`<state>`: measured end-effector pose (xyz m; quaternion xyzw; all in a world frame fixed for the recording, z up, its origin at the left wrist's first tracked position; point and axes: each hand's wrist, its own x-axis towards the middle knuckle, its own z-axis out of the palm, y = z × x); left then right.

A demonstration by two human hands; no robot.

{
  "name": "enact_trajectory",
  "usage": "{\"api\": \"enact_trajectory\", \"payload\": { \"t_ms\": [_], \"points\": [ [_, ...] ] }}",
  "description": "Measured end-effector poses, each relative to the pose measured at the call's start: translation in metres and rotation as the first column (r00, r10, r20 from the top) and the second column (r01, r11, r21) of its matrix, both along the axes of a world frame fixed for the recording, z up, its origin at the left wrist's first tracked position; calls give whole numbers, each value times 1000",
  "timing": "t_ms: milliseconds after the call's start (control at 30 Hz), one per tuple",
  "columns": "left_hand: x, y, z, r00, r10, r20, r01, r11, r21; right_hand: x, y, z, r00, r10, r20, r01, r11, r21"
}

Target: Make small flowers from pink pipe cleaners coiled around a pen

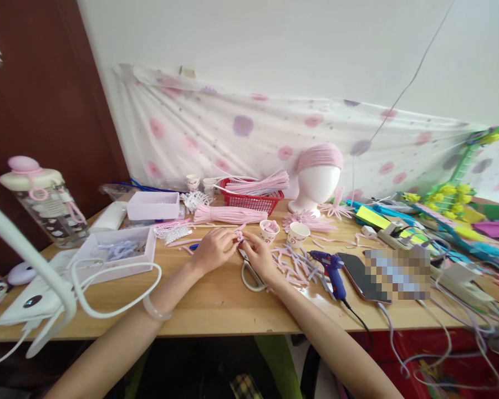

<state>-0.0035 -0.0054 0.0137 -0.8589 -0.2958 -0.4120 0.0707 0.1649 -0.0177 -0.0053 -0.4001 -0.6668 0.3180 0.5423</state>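
My left hand and my right hand meet above the middle of the table, fingers pinched together on a small pink piece of chenille stem. Its exact shape is partly hidden by the fingertips. Below my right hand lie scissors, with the pale handle loops toward me. To the right of that hand, short pink and lilac chenille stem pieces are scattered. Just behind it stands a paper cup holding pink pieces, with a second paper cup beside it.
A blue glue gun and a phone lie at right, near power strips and cables. At left are a white box, a lamp arm and a bottle. Behind are pink stem bundles, a red basket and a foam head.
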Motion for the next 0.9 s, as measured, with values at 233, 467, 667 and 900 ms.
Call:
{"api": "enact_trajectory", "payload": {
  "t_ms": [233,467,667,900],
  "points": [
    [2,-2,2,981,57,-183,-49,998,50,3,-2,2,992,-6,124,1,999,40],
    [3,-2,0,965,124,-230,-108,991,77,3,-3,0,990,5,140,-9,1000,24],
    [3,-4,1,972,123,-200,-109,991,81,-1,-4,4,999,47,10,-46,998,-44],
    [13,-12,3,978,28,-207,-10,996,87,-8,-2,1,988,76,-138,-89,992,-93]
  ]
}}
